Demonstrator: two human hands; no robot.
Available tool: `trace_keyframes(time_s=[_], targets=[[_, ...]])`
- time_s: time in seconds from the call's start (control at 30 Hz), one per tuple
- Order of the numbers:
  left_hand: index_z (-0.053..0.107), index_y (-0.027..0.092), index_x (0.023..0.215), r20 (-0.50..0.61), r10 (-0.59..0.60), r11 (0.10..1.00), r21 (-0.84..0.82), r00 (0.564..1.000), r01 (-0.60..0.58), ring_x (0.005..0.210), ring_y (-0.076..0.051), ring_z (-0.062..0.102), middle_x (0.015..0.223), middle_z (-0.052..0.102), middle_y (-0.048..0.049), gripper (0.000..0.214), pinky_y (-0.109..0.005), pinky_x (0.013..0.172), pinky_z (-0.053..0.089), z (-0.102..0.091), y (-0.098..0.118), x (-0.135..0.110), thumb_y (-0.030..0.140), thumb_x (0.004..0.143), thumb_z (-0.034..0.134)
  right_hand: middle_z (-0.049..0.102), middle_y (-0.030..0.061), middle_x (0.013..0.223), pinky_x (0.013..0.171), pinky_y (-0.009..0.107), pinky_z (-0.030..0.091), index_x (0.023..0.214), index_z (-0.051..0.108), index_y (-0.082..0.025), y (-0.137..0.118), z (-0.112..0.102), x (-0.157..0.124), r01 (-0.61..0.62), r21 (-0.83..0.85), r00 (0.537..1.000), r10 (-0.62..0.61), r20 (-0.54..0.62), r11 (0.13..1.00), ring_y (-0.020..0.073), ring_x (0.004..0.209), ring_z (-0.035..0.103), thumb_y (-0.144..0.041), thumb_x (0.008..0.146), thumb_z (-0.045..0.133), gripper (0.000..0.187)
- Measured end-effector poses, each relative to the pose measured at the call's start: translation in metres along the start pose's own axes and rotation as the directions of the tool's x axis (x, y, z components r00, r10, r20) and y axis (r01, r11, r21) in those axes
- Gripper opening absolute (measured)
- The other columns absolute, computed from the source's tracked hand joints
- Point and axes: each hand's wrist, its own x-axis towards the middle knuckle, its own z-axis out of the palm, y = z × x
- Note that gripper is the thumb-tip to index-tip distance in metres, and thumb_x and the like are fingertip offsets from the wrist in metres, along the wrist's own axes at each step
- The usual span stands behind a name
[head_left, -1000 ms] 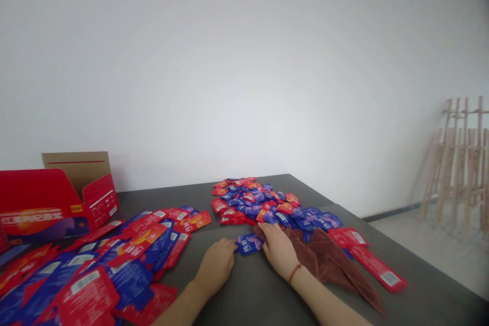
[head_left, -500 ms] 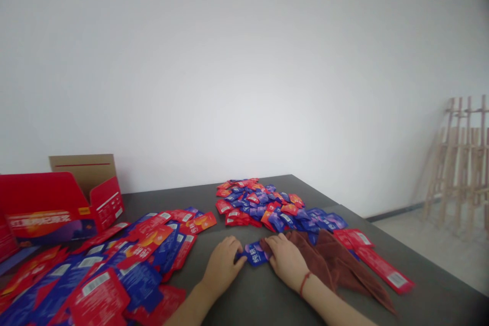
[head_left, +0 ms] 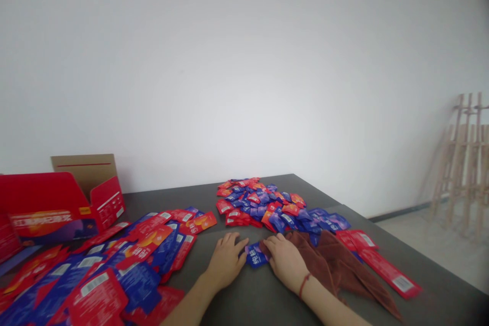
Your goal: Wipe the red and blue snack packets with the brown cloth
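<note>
A small blue sachet [head_left: 256,255] with white lettering and a purple patch lies on the dark table between my hands. At its left end is my left hand [head_left: 228,260], fingers bent and thumb near them, pinching the edge. My right hand [head_left: 287,261], with a red cord at the wrist, is closed on a brown cloth [head_left: 330,260]. A corner of that cloth pokes out by its fingertips, over the sachet's right end. The rest of the cloth spreads rightward in folds. My right fingertips are partly hidden by the hand.
Left are many loose red and blue sachets [head_left: 143,260] and an open red carton [head_left: 49,198]. Farther back lies a heap of smaller sachets [head_left: 263,204]. A red sachet strip [head_left: 389,267] lies right of the cloth. Wooden easels [head_left: 464,163] stand by the wall.
My left hand has shifted slightly, its fingers now spread a little more at the sachet's left end. The right hand and cloth have hardly moved. The view has turned slightly.
</note>
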Motion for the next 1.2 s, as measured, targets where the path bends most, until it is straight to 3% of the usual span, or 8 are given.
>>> trace_keyframes(time_s=[0.1, 0.2, 0.27, 0.37, 0.43, 0.67, 0.97, 1.2], targets=[[0.061, 0.019, 0.121, -0.072, -0.092, 0.989, 0.110, 0.993, 0.100, 0.125, -0.032, 0.042, 0.130, 0.054, -0.0134, 0.037, -0.049, 0.103, 0.030, -0.004, -0.006, 0.001, 0.036, 0.093, 0.045, 0.066, 0.0076, 0.104, 0.089, 0.033, 0.040, 0.107, 0.065, -0.017, 0.001, 0.001, -0.001, -0.010, 0.020, 1.000, 0.011, -0.014, 1.000, 0.0234, 0.099, 0.052, -0.005, 0.076, 0.045, 0.040], [0.060, 0.010, 0.120, -0.192, -0.214, 0.943, 0.217, 0.958, 0.254, 0.127, -0.037, 0.039, 0.131, 0.053, -0.0193, 0.036, -0.054, 0.107, 0.022, -0.010, -0.014, -0.002, 0.026, 0.089, 0.047, 0.065, 0.0069, 0.105, 0.089, 0.033, 0.040, 0.106, 0.066, -0.018, 0.002, 0.002, -0.001, -0.021, 0.038, 0.999, 0.022, -0.027, 0.999, 0.0237, 0.100, 0.052, -0.004, 0.075, 0.045, 0.040], [0.057, 0.010, 0.123, -0.203, -0.186, 0.955, 0.191, 0.961, 0.225, 0.125, -0.035, 0.042, 0.129, 0.054, -0.0177, 0.038, -0.051, 0.107, 0.024, -0.013, -0.015, -0.005, 0.018, 0.088, 0.046, 0.065, 0.0066, 0.105, 0.089, 0.033, 0.040, 0.104, 0.066, -0.018, 0.002, 0.002, -0.001, -0.021, 0.047, 0.999, 0.022, -0.026, 0.999, 0.0240, 0.100, 0.052, -0.004, 0.075, 0.045, 0.039], [0.058, 0.018, 0.120, -0.158, -0.036, 0.999, 0.015, 0.987, 0.039, 0.117, -0.026, 0.049, 0.122, 0.059, -0.0100, 0.033, -0.042, 0.103, 0.033, -0.011, -0.008, -0.008, 0.017, 0.090, 0.043, 0.065, 0.0061, 0.103, 0.088, 0.033, 0.040, 0.104, 0.066, -0.018, 0.002, 0.004, 0.000, -0.014, 0.049, 1.000, 0.015, -0.024, 0.999, 0.0235, 0.099, 0.052, -0.003, 0.075, 0.045, 0.039], [0.058, 0.021, 0.117, -0.128, 0.006, 0.995, -0.099, 0.992, -0.018, 0.115, -0.024, 0.050, 0.120, 0.059, -0.0077, 0.030, -0.040, 0.101, 0.036, -0.006, -0.002, -0.009, 0.020, 0.090, 0.046, 0.064, 0.0061, 0.105, 0.088, 0.033, 0.040, 0.106, 0.065, -0.018, 0.003, 0.005, 0.001, -0.013, 0.042, 0.999, 0.014, -0.028, 0.999, 0.0230, 0.099, 0.051, -0.003, 0.077, 0.044, 0.040], [0.050, 0.020, 0.129, 0.036, -0.006, 0.988, -0.154, 0.999, 0.012, 0.134, -0.026, 0.033, 0.142, 0.044, -0.0100, 0.046, -0.045, 0.109, 0.027, 0.009, -0.006, -0.010, 0.019, 0.083, 0.050, 0.062, 0.0078, 0.109, 0.086, 0.033, 0.040, 0.116, 0.063, -0.019, -0.002, 0.005, 0.001, 0.019, -0.044, 0.999, -0.020, -0.031, 0.999, 0.0232, 0.100, 0.050, -0.008, 0.087, 0.041, 0.038], [0.023, 0.017, 0.147, 0.149, 0.065, 0.967, -0.254, 0.987, -0.026, 0.139, -0.021, 0.024, 0.151, 0.031, -0.0103, 0.075, -0.044, 0.113, 0.020, 0.005, -0.017, -0.008, 0.014, 0.076, 0.047, 0.065, 0.0084, 0.104, 0.079, 0.035, 0.039, 0.117, 0.060, -0.017, -0.028, 0.008, 0.007, 0.295, -0.081, 0.954, -0.289, 0.080, 0.952, 0.0239, 0.099, 0.049, -0.014, 0.089, 0.045, 0.032], [0.021, 0.017, 0.148, 0.199, 0.072, 0.963, -0.269, 0.977, -0.016, 0.140, -0.022, 0.023, 0.153, 0.028, -0.0099, 0.077, -0.046, 0.113, 0.018, 0.000, -0.016, -0.009, 0.014, 0.076, 0.047, 0.067, 0.0069, 0.095, 0.075, 0.034, 0.039, 0.100, 0.066, -0.017, -0.027, -0.001, 0.009, 0.198, -0.134, 0.979, -0.189, 0.077, 0.971, 0.0231, 0.095, 0.051, -0.013, 0.092, 0.045, 0.023]])
